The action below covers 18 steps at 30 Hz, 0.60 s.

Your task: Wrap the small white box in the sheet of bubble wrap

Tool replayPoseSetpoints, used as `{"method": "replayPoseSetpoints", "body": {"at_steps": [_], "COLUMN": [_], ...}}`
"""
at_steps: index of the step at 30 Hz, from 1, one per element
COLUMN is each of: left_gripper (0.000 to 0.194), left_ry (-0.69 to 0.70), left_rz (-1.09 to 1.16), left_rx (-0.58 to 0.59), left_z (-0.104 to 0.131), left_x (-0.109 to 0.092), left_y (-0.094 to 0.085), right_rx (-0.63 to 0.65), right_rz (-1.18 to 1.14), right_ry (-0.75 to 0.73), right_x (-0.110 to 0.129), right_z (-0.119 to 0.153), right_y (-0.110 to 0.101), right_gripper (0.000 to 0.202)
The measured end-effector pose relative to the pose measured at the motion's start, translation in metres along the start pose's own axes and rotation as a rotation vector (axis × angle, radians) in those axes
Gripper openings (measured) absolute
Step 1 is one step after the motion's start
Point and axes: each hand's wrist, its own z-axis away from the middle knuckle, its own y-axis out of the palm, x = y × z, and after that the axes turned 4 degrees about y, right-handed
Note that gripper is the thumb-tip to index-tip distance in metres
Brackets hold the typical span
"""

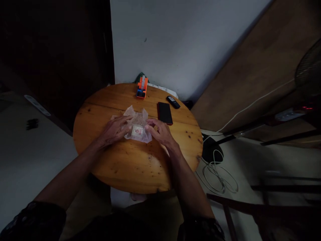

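A sheet of clear bubble wrap (136, 116) lies spread on the round wooden table, its edges standing up unevenly. On its near part rests a small pale block-shaped item (137, 131) with a reddish mark; its kind cannot be made out. My left hand (115, 130) lies along the left side of the wrap, fingers stretched out and touching it. At the right edge of the wrap is my right hand (160, 131), thumb and forefinger apart and against the plastic. Part of the wrap is hidden beneath my left fingers.
Toward the back of the wooden table (130, 167) stands an orange and blue tape dispenser (142, 87). A dark phone-like slab (165, 113) and a black handset (173, 102) lie at the right. Coiled white cable (218, 175) is on the floor, near a standing fan (311, 70).
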Motion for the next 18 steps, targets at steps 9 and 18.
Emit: {"method": "replayPoseSetpoints", "body": {"at_steps": [9,18], "left_gripper": [0.053,0.025], "left_ry": [-0.141,0.313], "left_rz": [-0.199,-0.310], "left_rx": [0.141,0.304], "left_z": [-0.011,0.006], "left_x": [0.002,-0.028], "left_y": [-0.007,-0.034], "right_rx": [0.050,0.167], "right_rz": [0.177,0.428], "right_ry": [0.205,0.003], "right_x": [-0.017,0.007], "right_z": [-0.005,0.001], "right_y": [-0.005,-0.010], "right_gripper": [0.040,0.068]}}
